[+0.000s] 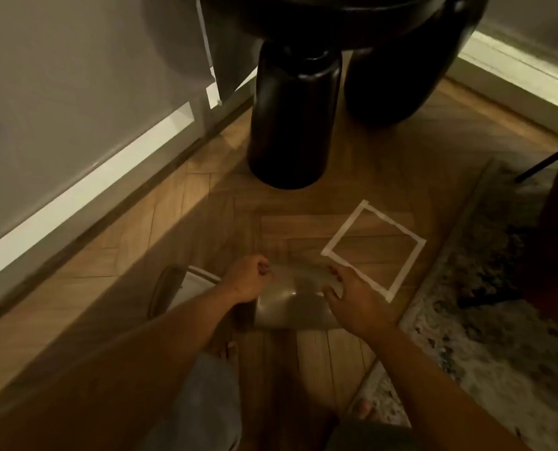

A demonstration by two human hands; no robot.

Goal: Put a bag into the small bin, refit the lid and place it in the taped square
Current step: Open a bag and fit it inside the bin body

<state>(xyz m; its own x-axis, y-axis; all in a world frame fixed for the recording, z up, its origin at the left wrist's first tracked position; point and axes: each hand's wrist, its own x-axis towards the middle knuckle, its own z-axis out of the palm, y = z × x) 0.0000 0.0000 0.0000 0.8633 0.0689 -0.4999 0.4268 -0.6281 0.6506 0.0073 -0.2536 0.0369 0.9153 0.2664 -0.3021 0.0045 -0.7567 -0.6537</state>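
Note:
A thin translucent bag [290,301] is stretched between my two hands low in the view, above the wooden floor. My left hand [248,279] is a closed fist gripping the bag's left top edge. My right hand [352,301] pinches the bag's right edge with bent fingers. Behind my left forearm stands the small bin [170,288], with a dark rim and a white inside, partly hidden by the arm. The taped square [373,245] of white tape lies on the floor just right of and beyond my right hand. I see no lid.
A black table with thick round legs [290,125] stands ahead. A grey wall with white skirting [85,187] runs along the left. A patterned rug [482,320] lies to the right. My bare feet [227,348] show below the bag.

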